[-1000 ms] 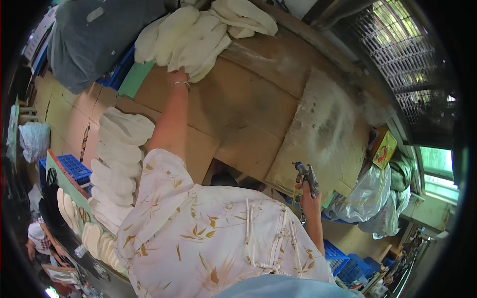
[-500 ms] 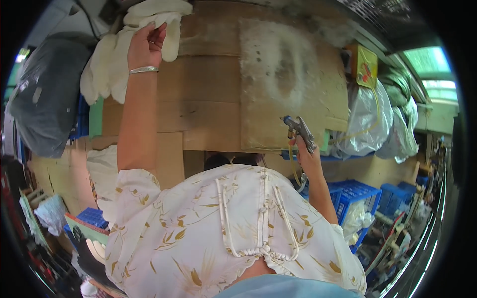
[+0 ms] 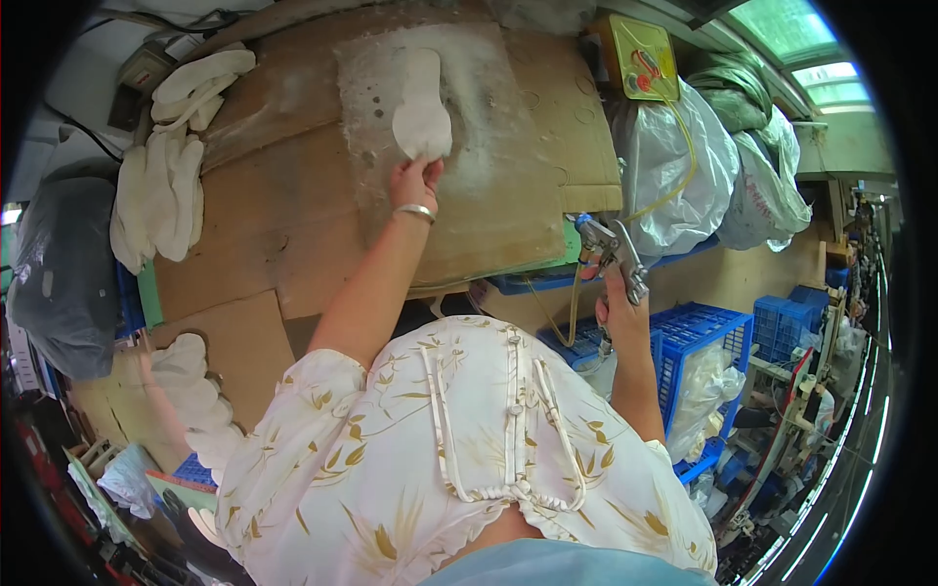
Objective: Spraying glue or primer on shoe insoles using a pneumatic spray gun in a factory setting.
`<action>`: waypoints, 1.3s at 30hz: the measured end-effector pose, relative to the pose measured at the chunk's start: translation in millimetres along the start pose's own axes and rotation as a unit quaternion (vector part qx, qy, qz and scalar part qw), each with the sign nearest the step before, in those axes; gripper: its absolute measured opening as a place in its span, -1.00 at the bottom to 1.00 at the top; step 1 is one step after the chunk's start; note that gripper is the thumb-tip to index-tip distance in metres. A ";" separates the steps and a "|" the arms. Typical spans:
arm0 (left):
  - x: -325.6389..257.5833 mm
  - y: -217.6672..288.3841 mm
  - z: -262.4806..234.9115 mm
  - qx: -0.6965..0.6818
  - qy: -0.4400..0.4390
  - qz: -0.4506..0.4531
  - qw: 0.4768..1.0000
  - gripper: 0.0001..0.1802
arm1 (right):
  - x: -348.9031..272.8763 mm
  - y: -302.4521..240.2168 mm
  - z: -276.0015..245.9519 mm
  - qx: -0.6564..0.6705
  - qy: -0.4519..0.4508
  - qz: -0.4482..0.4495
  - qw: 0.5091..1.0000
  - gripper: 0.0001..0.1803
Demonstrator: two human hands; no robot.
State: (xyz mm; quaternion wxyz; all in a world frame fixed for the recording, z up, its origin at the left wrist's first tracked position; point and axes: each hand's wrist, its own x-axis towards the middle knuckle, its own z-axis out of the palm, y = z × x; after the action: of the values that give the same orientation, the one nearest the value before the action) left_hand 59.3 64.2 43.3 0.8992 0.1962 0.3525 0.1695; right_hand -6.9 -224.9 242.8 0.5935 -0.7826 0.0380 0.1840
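Note:
A cream insole [image 3: 422, 105] lies on the whitened patch of a cardboard sheet [image 3: 469, 220], its wider end towards me. My left hand [image 3: 416, 186] is closed on that near end between thumb and fingers. In my right hand [image 3: 622, 305] is a metal spray gun [image 3: 618, 256], held off the front right edge of the work surface, with its blue-tipped nozzle turned left. A thin yellowish hose [image 3: 692, 156] goes with it. At the left lie piles of similar cream insoles [image 3: 161, 195], apart from both hands.
A yellow container [image 3: 637, 59] stands at the back right beside clear plastic bags [image 3: 679, 176]. Below on the right is a blue crate [image 3: 699, 337] with plastic in it. A dark wrapped bundle [image 3: 73, 278] stands at the far left. More insoles [image 3: 191, 386] lie front left.
My left hand has come right from the insole pile, and an insole now lies on the whitened patch. My right hand with the spray gun sits slightly further right in view; the view has shifted.

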 end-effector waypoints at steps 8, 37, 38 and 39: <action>-55.7 -78.4 -35.0 0.070 0.124 -0.085 0.986 -0.75 | 13.9 -14.9 -30.2 0.038 -0.020 -0.027 0.999 -0.67; -46.0 -76.1 -53.3 0.215 0.086 -0.166 0.959 -0.76 | 84.0 -7.9 89.9 -0.255 -0.167 -0.038 0.952 -0.72; -45.5 -76.8 -54.1 0.213 0.087 -0.165 0.959 -0.76 | 87.0 -8.9 92.7 -0.245 -0.163 -0.046 0.954 -0.72; -45.4 -77.5 -54.4 0.209 0.088 -0.165 0.960 -0.76 | 90.0 -9.6 95.2 -0.235 -0.159 -0.053 0.957 -0.72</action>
State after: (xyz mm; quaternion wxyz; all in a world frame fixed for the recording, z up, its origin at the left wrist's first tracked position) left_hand 2.6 -10.3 -4.2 0.8188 0.3033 0.4856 -0.0420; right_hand 56.3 -118.0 199.9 0.4001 -0.8615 -0.1425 0.2782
